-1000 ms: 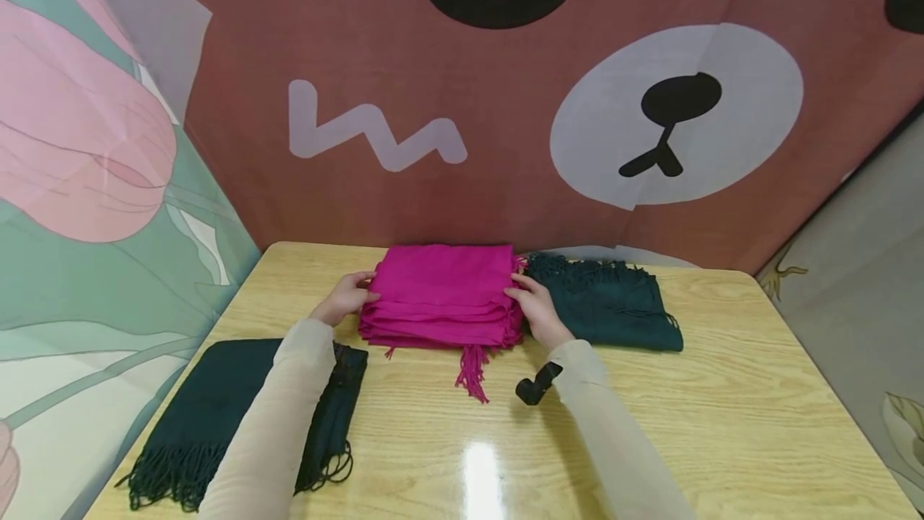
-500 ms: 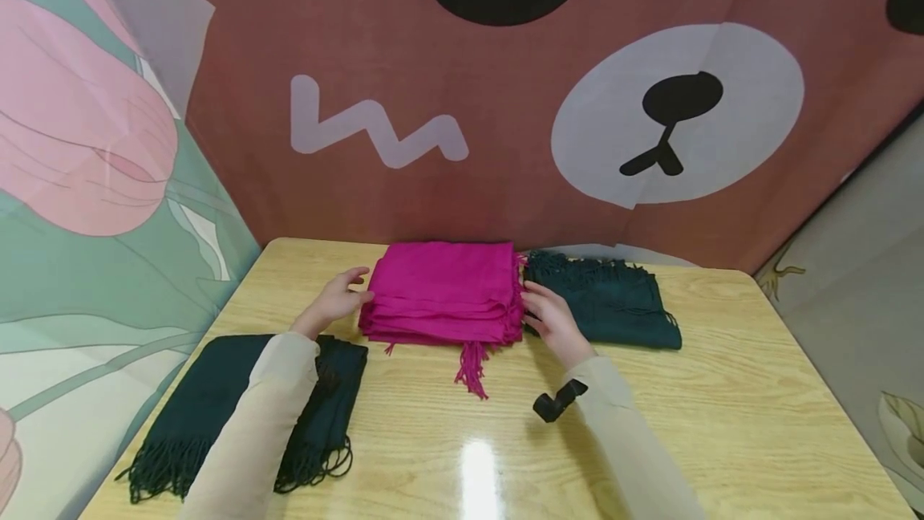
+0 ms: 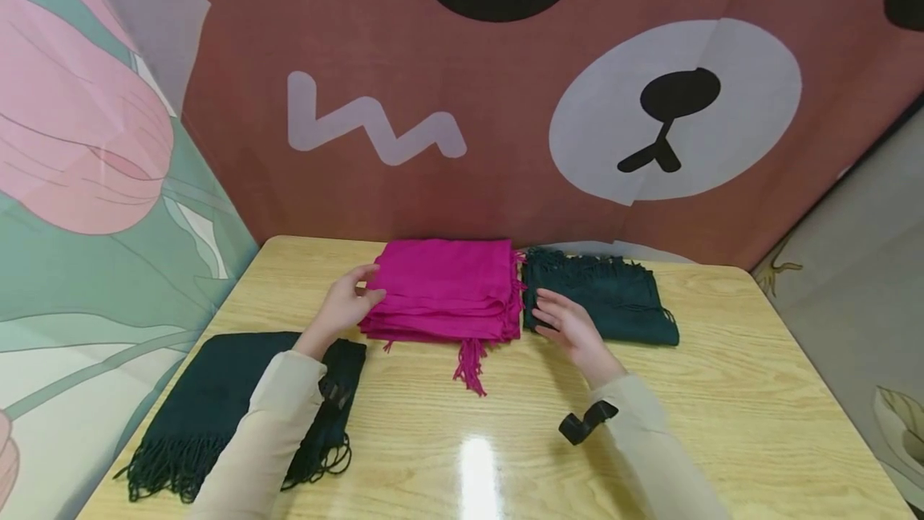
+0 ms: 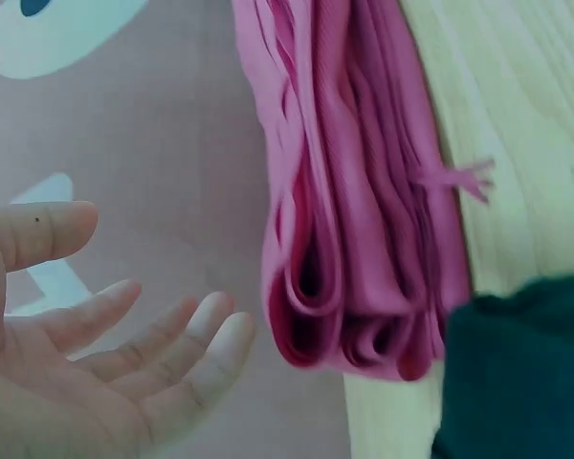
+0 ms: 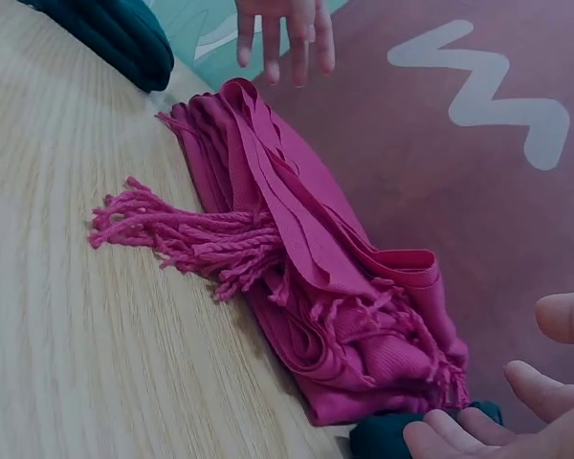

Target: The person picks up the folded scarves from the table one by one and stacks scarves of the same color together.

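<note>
A folded magenta scarf point(image 3: 443, 283) lies at the back middle of the table, its layers stacked and a tuft of fringe hanging toward the front. My left hand point(image 3: 342, 303) hovers by its left end, fingers loosely spread; the left wrist view shows a gap between this hand point(image 4: 124, 363) and the folded layers point(image 4: 364, 220). To the scarf's right, my right hand point(image 3: 573, 331) is held with relaxed fingers and nothing in them. It overlaps the front left part of a folded dark green scarf point(image 3: 613, 299) in the head view.
Another folded dark green scarf point(image 3: 195, 392) with long fringe lies at the table's front left, partly under my left sleeve point(image 3: 263, 424). A black strap piece point(image 3: 588, 422) sticks out from my right wrist. Printed cloth point(image 3: 505, 119) hangs behind the wooden table point(image 3: 722, 392).
Both hands have let go of the magenta scarf's ends. My right hand has drawn back to the right; my left hand moved off leftward, then slightly back. The scarf stays in place.
</note>
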Demonstrator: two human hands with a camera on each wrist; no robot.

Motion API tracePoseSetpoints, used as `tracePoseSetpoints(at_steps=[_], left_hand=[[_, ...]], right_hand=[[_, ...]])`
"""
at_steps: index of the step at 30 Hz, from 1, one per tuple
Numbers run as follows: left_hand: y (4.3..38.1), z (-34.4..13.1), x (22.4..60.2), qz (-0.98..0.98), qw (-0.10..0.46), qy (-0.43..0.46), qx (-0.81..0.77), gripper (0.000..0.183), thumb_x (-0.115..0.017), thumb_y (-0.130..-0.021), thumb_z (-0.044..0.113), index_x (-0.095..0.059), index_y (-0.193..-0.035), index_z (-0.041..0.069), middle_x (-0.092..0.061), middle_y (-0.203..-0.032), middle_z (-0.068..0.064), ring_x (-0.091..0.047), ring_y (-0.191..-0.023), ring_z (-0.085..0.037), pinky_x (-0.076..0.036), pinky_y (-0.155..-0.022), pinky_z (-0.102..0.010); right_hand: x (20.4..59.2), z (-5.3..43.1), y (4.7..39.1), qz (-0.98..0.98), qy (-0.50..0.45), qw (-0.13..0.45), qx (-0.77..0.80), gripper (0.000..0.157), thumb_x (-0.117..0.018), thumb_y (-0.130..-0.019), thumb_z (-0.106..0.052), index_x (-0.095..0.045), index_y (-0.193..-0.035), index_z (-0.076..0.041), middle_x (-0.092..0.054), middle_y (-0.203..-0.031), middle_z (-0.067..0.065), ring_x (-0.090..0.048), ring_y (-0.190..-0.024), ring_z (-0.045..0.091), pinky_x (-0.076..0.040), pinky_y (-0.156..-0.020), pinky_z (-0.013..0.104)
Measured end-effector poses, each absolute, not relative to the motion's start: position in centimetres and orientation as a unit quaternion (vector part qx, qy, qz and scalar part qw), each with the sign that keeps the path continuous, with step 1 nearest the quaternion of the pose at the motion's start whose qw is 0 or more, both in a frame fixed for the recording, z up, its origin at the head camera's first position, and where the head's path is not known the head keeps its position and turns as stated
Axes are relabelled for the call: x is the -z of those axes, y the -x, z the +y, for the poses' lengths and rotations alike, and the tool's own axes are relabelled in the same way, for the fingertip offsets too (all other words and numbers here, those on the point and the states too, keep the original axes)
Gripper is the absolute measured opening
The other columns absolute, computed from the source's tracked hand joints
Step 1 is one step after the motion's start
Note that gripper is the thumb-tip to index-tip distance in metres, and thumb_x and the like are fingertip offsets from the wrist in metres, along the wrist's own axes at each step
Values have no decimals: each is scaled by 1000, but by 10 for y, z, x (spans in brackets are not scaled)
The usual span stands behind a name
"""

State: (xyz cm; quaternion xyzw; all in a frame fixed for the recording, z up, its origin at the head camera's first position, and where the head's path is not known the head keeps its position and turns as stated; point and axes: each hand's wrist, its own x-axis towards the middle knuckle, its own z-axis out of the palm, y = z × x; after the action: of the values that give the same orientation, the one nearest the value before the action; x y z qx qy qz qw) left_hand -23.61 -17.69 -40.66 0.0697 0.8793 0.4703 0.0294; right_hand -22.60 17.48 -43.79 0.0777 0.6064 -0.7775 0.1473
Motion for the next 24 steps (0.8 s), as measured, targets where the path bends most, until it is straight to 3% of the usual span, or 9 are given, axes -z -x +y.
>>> tracePoseSetpoints(at_steps=[7, 15, 20, 24], left_hand=[[225, -166, 405, 867, 4, -105, -488, 43, -57, -88, 7, -45, -128, -3, -50, -120, -26, -55, -93, -33, -48, -76, -38], [216, -157, 405, 853, -8, -134, -505, 42, -59, -87, 4, -46, -126, -2, -51, -117, -26, -58, -86, -29, -48, -69, -30], [211, -153, 404, 841, -11, -155, -518, 42, -59, -86, 2, -46, -125, -2, -52, -114, -26, -58, -84, -29, -49, -66, -31], [207, -148, 401, 833, -4, -164, -528, 41, -59, -85, 1, -47, -125, -2, -53, -112, -26, -59, -81, -29, -49, -63, -31]], right_hand=[[434, 184, 215, 637, -57, 155, 753, 51, -42, -96, -11, -22, -142, 3, -20, -146, 22, -27, -130, 37, -25, -103, 48], [426, 195, 201, 672, -26, 153, 724, 54, -46, -96, -18, -25, -140, 6, -26, -142, 26, -45, -119, 29, -27, -101, 51], [420, 199, 192, 686, -12, 143, 714, 54, -48, -95, -19, -28, -138, 7, -37, -136, 23, -55, -106, 19, -32, -97, 51], [417, 204, 185, 702, -5, 137, 699, 53, -47, -96, -22, -29, -136, 7, -45, -130, 18, -57, -102, 19, -36, -95, 49]])
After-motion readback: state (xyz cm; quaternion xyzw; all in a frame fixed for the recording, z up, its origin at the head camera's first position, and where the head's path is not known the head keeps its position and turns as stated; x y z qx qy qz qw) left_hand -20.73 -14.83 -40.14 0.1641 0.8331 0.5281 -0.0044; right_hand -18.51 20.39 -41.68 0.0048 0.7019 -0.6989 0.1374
